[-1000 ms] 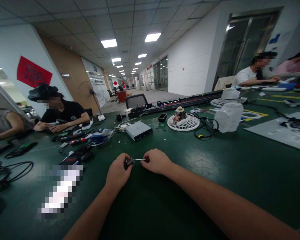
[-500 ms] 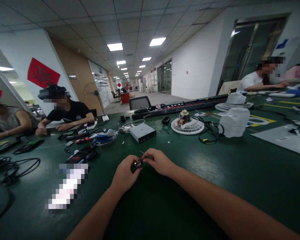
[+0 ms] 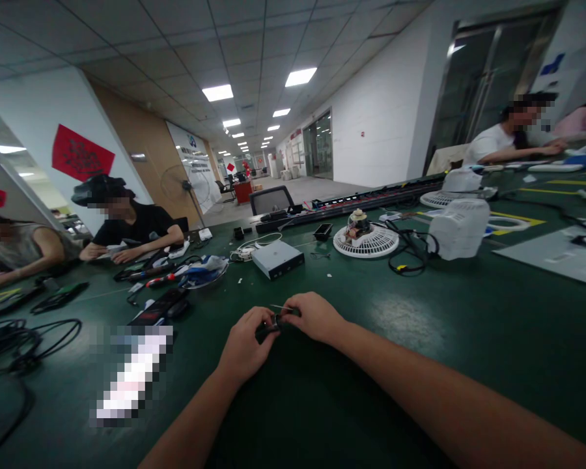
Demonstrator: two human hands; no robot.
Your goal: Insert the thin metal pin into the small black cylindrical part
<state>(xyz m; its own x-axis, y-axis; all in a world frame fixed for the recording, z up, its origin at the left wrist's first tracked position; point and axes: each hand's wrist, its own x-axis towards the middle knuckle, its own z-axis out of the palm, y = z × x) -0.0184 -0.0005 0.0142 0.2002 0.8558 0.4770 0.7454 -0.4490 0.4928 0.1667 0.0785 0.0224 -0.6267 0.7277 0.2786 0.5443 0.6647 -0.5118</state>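
Just this side of the optical drive (image 3: 278, 259), my left hand (image 3: 244, 344) closes its fingers round a small dark cylindrical part (image 3: 266, 330) with a shiny rim. Closed in a pinch at the part's right end is my right hand (image 3: 318, 317). A thin metal rod (image 3: 279, 307) sticks out leftward from between its fingers; the rest of it is hidden. Its fingertips meet or nearly meet the part; contact cannot be made out. Both hands are above the dark green table (image 3: 322, 397).
A fan base with exposed motor (image 3: 361, 228), a white housing (image 3: 461, 228) and black cables (image 3: 410, 251) lie right. Left are a blurred-out phone-shaped item (image 3: 134, 378), a blue cloth bundle (image 3: 202, 270) and coiled cable (image 3: 34, 339). Co-workers (image 3: 134, 225) sit around the table.
My right hand has turned slightly, so the rod lies flatter and the hands meet more closely at the part. The camera has shifted a little. A co-worker at left now holds something pale.
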